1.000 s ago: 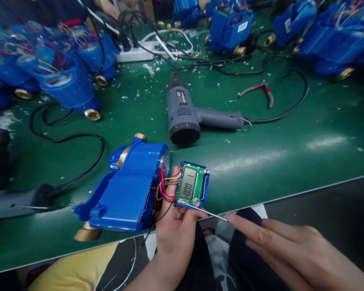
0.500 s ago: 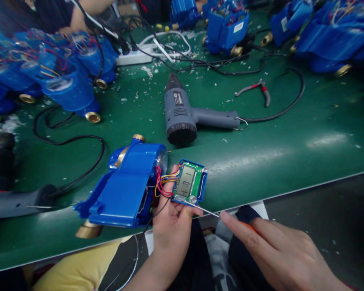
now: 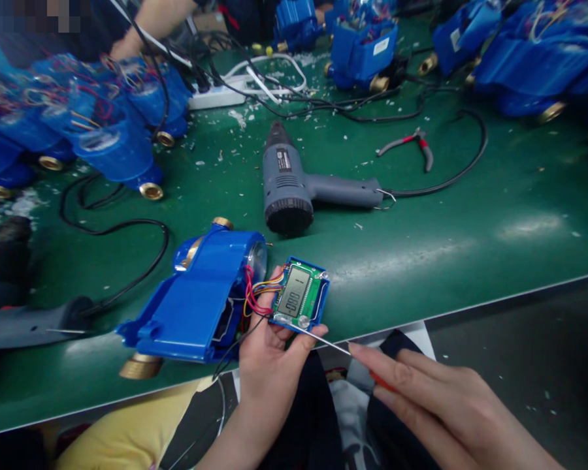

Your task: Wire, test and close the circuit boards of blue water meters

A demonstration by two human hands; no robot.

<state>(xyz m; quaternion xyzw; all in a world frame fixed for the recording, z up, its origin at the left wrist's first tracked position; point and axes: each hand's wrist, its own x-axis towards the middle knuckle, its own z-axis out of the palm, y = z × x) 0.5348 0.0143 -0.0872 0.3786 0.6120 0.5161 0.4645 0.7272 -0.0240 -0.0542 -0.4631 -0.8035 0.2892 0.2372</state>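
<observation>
My left hand (image 3: 272,356) holds a green circuit board (image 3: 301,294) in a blue frame, its small display facing up. Red, yellow and black wires run from the board to a blue meter body (image 3: 191,313) lying on its side just left of the hand. In my right hand (image 3: 431,391) is a screwdriver (image 3: 329,343) with an orange handle, mostly hidden by the fingers. Its thin metal shaft reaches to the lower edge of the board, near my left thumb.
A grey heat gun (image 3: 289,189) lies beyond the board, with red-handled pliers (image 3: 414,145) to its right. Another grey tool (image 3: 34,326) is at far left. Several blue meters, cables and a white power strip (image 3: 218,96) stand farther back, near another person's arm (image 3: 151,26).
The display digits have changed. Both hands, the board and the screwdriver appear slightly farther left, along with a small shift of the whole view. The other person's arm has moved.
</observation>
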